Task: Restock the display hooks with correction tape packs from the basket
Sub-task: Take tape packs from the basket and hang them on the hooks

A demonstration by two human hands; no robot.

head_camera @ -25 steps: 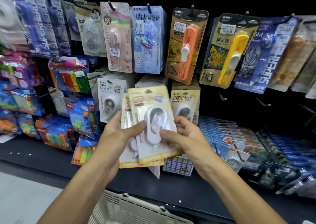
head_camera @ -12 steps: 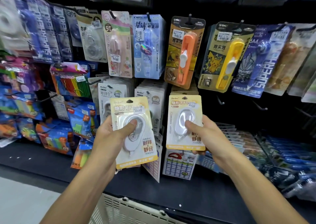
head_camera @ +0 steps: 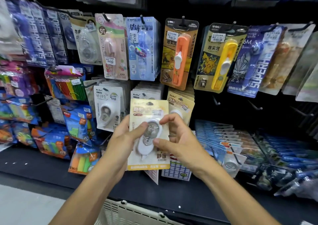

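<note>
The pack (head_camera: 149,133) sits mid-frame, upright and face-out, its hang hole at twelve o'clock — likely so it can go straight onto a hook. The left hand (head_camera: 123,138) grips it from nine o'clock, thumb over the clear blister on the white tape dispenser. The right hand (head_camera: 179,138) comes in from three o'clock, thumb and forefinger curled at the pack's right edge; whether they pinch it or only touch it, I cannot tell. The pack's yellow card carries Chinese print, mostly blurred; "静音" reads near the bottom.

At one o'clock, just behind, hangs a row of matching yellow cards (head_camera: 181,104) marked "BoBo" — probably the target hook. At eleven o'clock hangs a white BoBo pack (head_camera: 108,107). Higher up: a pink "MY MELODY" pack (head_camera: 112,47), a blue one (head_camera: 142,48), orange (head_camera: 179,54) and yellow (head_camera: 220,59) clip pushers marked "推夹器", and "SUPERHERO" packs (head_camera: 258,66) at two o'clock. The basket (head_camera: 130,212) shows at six o'clock.
</note>
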